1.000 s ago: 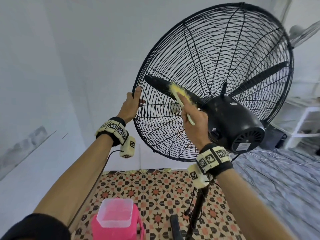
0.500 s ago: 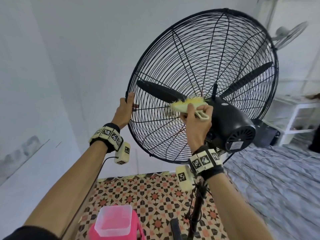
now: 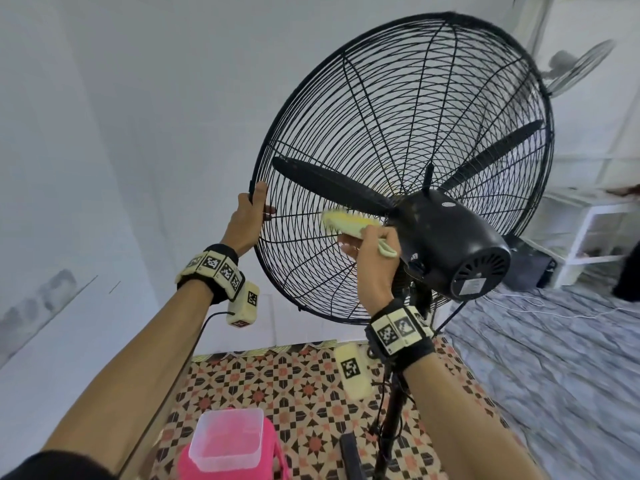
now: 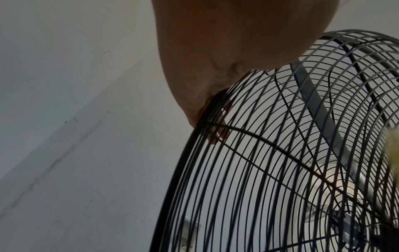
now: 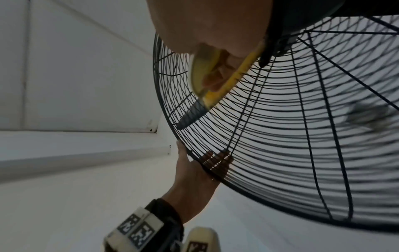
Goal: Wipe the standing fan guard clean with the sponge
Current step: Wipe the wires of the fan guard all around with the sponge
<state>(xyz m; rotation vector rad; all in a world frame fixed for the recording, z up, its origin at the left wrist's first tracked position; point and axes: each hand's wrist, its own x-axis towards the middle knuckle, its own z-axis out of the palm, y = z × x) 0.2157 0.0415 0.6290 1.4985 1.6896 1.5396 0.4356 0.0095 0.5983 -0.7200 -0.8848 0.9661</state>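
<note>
Right hand (image 3: 372, 258) clamping sponge (image 3: 349, 221) sideways against guard (image 3: 346, 133) mid-frame; left hand (image 3: 247, 220) gripping rim at left.

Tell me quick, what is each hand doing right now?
Left hand: grips the rim of the fan guard.
Right hand: holds the yellow sponge against the guard's wires.
</note>
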